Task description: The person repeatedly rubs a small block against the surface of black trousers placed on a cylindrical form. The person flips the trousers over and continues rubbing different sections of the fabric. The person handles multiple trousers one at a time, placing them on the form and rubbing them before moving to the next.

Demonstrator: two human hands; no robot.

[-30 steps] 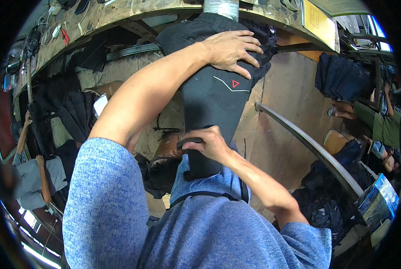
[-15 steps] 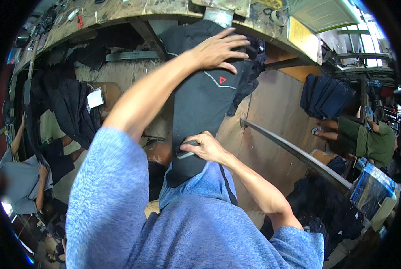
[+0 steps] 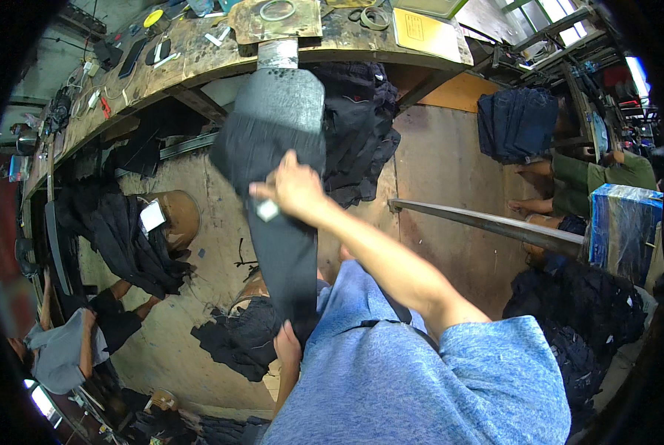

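Observation:
A black garment [image 3: 284,245], tapered like a trouser leg, is pulled over a narrow board reaching from the bench toward my lap. The board's bare grey metal end [image 3: 287,93] shows above the cloth. My right hand [image 3: 291,189], blurred by motion, is over the middle of the garment. It seems to grip a small hand tool with a pale face [image 3: 267,211], whose kind I cannot make out. Down by my lap, my left hand [image 3: 287,345] closes on the garment's lower end, its fingers partly hidden.
Tape rolls [image 3: 375,18] and a yellow booklet [image 3: 428,35] lie on the wooden bench [image 3: 198,63]. Dark garments hang beside the board [image 3: 358,126] and over a brown stool [image 3: 176,222] at left. A metal bar [image 3: 480,219] crosses the right side. Other people sit on both sides.
My left hand has gone from the garment's upper part to its lower end. The garment has slid toward me, baring the board's far end. My right hand has moved up the cloth.

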